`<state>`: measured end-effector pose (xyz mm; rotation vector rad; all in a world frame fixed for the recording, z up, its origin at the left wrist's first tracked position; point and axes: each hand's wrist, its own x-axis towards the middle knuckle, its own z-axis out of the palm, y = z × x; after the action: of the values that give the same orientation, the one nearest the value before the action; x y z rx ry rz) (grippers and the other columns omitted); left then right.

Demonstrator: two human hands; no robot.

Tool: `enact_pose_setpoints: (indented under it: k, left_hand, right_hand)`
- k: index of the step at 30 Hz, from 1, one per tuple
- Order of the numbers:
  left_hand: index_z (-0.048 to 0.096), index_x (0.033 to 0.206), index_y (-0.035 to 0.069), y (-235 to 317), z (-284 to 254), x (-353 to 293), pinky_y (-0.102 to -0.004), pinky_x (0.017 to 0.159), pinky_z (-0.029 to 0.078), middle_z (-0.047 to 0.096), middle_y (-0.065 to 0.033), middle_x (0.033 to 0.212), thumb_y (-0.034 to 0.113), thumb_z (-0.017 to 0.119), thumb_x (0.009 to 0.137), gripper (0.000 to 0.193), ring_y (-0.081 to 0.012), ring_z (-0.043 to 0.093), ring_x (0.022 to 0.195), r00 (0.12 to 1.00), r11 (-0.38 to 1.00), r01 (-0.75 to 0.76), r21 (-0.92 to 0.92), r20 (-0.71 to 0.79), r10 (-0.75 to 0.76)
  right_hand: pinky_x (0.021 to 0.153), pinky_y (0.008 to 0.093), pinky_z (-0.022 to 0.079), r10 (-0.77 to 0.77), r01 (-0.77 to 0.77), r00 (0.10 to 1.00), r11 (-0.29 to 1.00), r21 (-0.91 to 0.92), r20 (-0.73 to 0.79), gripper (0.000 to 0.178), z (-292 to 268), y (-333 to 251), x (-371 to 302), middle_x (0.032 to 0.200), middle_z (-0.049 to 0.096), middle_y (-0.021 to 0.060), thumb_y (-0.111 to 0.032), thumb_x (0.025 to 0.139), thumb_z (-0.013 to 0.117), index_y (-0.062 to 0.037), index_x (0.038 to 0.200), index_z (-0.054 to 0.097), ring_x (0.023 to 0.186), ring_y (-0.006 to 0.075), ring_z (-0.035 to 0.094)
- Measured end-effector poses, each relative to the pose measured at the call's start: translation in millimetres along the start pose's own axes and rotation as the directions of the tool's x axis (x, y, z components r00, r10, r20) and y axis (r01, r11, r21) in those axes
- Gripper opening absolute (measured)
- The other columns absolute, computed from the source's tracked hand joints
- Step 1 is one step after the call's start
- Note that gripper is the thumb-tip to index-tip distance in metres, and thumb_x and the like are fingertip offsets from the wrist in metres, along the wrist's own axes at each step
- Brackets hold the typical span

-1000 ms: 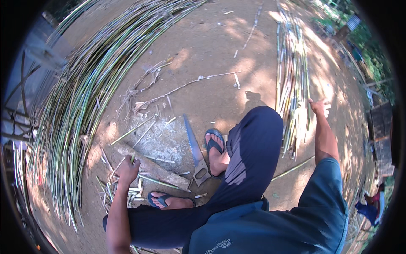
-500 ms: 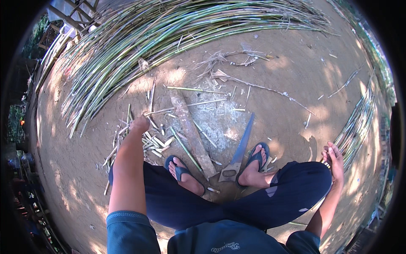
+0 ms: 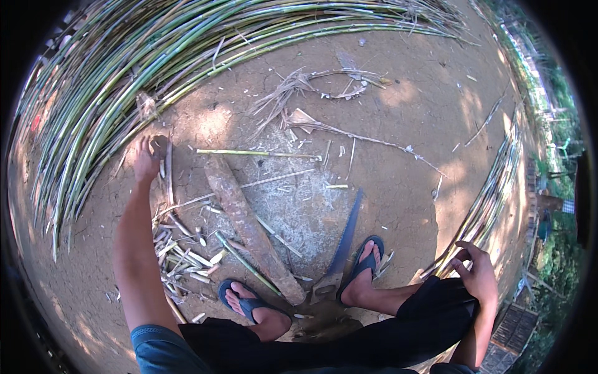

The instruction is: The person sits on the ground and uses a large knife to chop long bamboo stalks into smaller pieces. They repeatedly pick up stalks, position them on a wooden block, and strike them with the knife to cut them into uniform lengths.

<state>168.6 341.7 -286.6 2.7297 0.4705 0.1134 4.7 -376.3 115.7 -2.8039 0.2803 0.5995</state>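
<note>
My left hand [image 3: 147,161] reaches out at the left, fingers spread with nothing in them. It is beside a thin upright-lying stick [image 3: 169,169] and near the edge of a large pile of long green canes [image 3: 118,109]. Below it lies a heap of short cut cane pieces [image 3: 187,260]. My right hand [image 3: 478,274] rests by my right knee, fingers loosely curled and apart, holding nothing. Between my sandalled feet a hand saw [image 3: 344,243] stands with its blade pointing away. Left of the saw a worn wooden beam [image 3: 240,215] lies slantwise on the ground.
A cut cane length [image 3: 258,153] lies across the beam's far end; another green piece [image 3: 248,262] lies along its left side. A dry branch [image 3: 374,140] with fibrous leaves stretches beyond. At the right is a smaller bundle of canes [image 3: 489,193]. Pale sawdust [image 3: 305,206] covers the ground.
My left hand has moved away from the cut pieces, up and left toward the cane pile, and its fingers have spread. My right hand stays by the knee. The view has shifted.
</note>
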Motion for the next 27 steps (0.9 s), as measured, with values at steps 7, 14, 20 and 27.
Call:
enact_pose_setpoints:
  k: [7, 14, 20, 27]
  left_hand:
    - [0.049, 0.135, 0.005, 16.7, 17.1, 106.2, -0.052, 0.113, 0.023, 0.046, -0.0198, 0.143, 0.054, 0.051, 0.087, 0.069, -0.0365, 0.034, 0.138, 0.939, 0.873, 0.191, 0.45, 0.175, -0.296]
    - [0.059, 0.095, 0.005, 71.3, 12.2, -14.6, -0.0519, 0.066, 0.051, 0.067, -0.0216, 0.078, 0.033, 0.051, 0.094, 0.029, -0.0421, 0.065, 0.072, 0.98, 0.946, -0.186, 0.265, 0.119, 0.159]
    - [0.065, 0.088, 0.001, 147.5, -75.5, -128.1, -0.0526, 0.065, 0.048, 0.061, -0.0284, 0.072, 0.033, 0.059, 0.089, 0.032, -0.0478, 0.062, 0.073, 0.93, 0.975, -0.223, -0.017, 0.296, 0.218]
    - [0.066, 0.087, 0.0, 257.5, -222.1, -213.8, -0.0513, 0.063, 0.049, 0.06, -0.0272, 0.067, 0.03, 0.061, 0.088, 0.03, -0.0456, 0.062, 0.067, 0.952, 0.964, -0.261, 0.056, 0.177, 0.248]
  right_hand:
    - [0.071, 0.0376, 0.051, 0.063, -0.059, 0.996, 0.997, -0.055, 0.068, 0.03, 3.0, -16.5, 15.8, 0.076, 0.067, 0.0143, -0.006, 0.081, 0.069, 0.0006, 0.11, 0.063, 0.074, 0.0291, 0.067]
    - [0.071, 0.0414, 0.052, 0.038, -0.035, 0.998, 0.998, -0.059, 0.046, 0.032, -4.1, -5.4, -4.3, 0.079, 0.068, 0.0175, -0.015, 0.082, 0.07, 0.0002, 0.109, 0.062, 0.076, 0.0353, 0.067]
    - [0.072, 0.0424, 0.052, -0.012, 0.014, 0.999, 0.997, -0.074, 0.034, 0.036, -8.5, 22.4, -28.6, 0.081, 0.068, 0.0174, -0.019, 0.082, 0.07, 0.0006, 0.112, 0.061, 0.078, 0.0358, 0.067]
    - [0.071, 0.0417, 0.052, -0.384, 0.384, 0.923, 0.921, 0.067, -0.02, 0.038, -13.6, 38.5, -62.6, 0.081, 0.069, 0.0156, -0.023, 0.083, 0.07, -0.0004, 0.113, 0.061, 0.078, 0.0336, 0.067]
